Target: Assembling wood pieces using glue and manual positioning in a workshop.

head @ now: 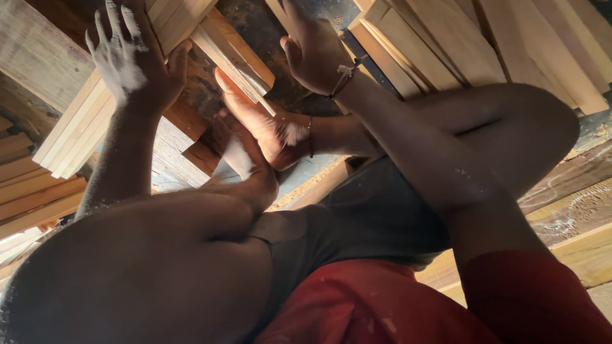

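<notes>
A bundle of pale, square-cut wooden slats (95, 121) lies slantwise under my left hand (131, 60), running from the top middle of the view down toward the left edge. I can count four or five slats in it along their long edges, no more surely than that. My left palm lies on the upper part of the bundle, dusted white with sawdust, fingers (108, 32) spread and pointing up the view, thumb out to the side.

Just beside it, a shorter stack of light wooden strips (233, 57) juts down between my two hands, its cut end touching the sole of my bare foot (261, 124), which is turned up beneath it. My second foot (245, 169) sits just below that one, toes toward the boards.

My right hand (319, 54) reaches up past a string bracelet on the wrist toward a second heap of pale planed planks (459, 44) fanned across the upper right. Its fingers run out of the top of the view, so I cannot tell whether they are spread or gripping.

My two bent bare knees and forearms cross the middle and hide most of the floor. Darker rough boards (32, 191) lie stacked at the left edge, and worn planks (574, 197) at the right, with sawdust on them.
</notes>
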